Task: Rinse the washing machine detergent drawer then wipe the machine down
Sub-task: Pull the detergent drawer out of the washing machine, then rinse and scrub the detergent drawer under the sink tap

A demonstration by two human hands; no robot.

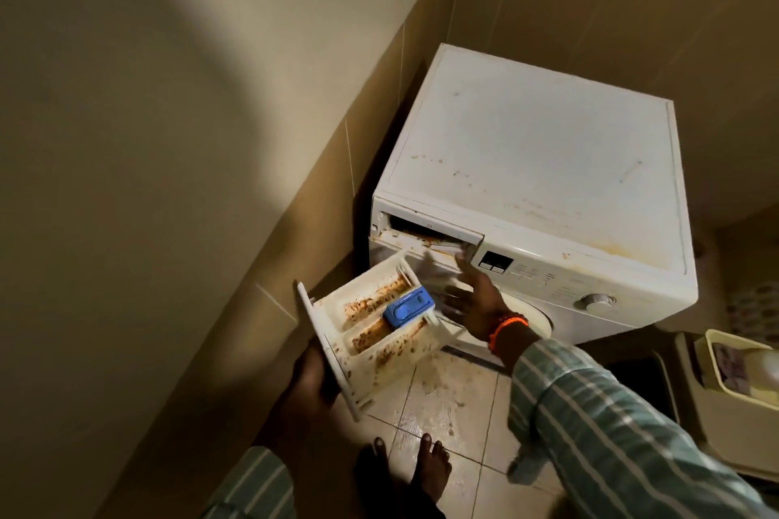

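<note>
The white detergent drawer is out of the machine, tilted, with brown grime in its compartments and a blue insert. My left hand grips its front panel from below. My right hand hovers with spread fingers just right of the drawer's back end, in front of the machine, holding nothing. The white front-loading washing machine stands in the corner, its lid stained. Its drawer slot gapes open and rusty.
Beige tiled walls close in on the left and behind. The tiled floor below the drawer is wet and dirty; my bare feet stand on it. A cream bin with a white bottle sits at the right.
</note>
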